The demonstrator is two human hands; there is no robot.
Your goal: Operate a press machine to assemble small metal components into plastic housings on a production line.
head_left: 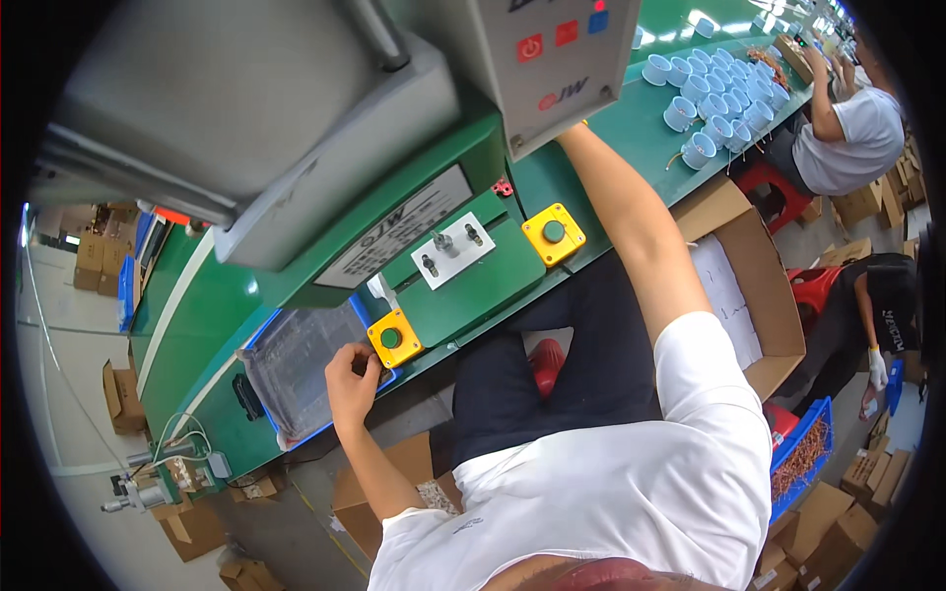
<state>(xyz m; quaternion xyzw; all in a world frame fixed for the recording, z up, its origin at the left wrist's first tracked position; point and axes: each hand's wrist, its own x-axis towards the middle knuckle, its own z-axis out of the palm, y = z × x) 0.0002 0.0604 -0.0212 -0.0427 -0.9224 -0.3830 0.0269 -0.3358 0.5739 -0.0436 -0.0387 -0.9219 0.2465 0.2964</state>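
My left hand (pixel 352 382) is at the near right corner of a shallow blue tray (pixel 311 360), beside a yellow button box (pixel 395 339) with a green button. Its fingers are curled toward the thumb; what they hold, if anything, is hidden. My right forearm (pixel 623 202) reaches forward over the green bench, and its hand disappears behind the press's grey control box (pixel 562 69). Between the arms, a white metal fixture block (pixel 452 251) with a central post and two dark clamps sits on the green press base. A second yellow button box (pixel 554 234) stands right of it.
The press head (pixel 286 118) overhangs the bench. Many light-blue cups (pixel 724 94) crowd the far right. An open cardboard box (pixel 754 286) stands by my right side. A co-worker (pixel 847 138) sits at the far right; another person (pixel 877 305) is nearer, beyond a blue crate (pixel 803 458).
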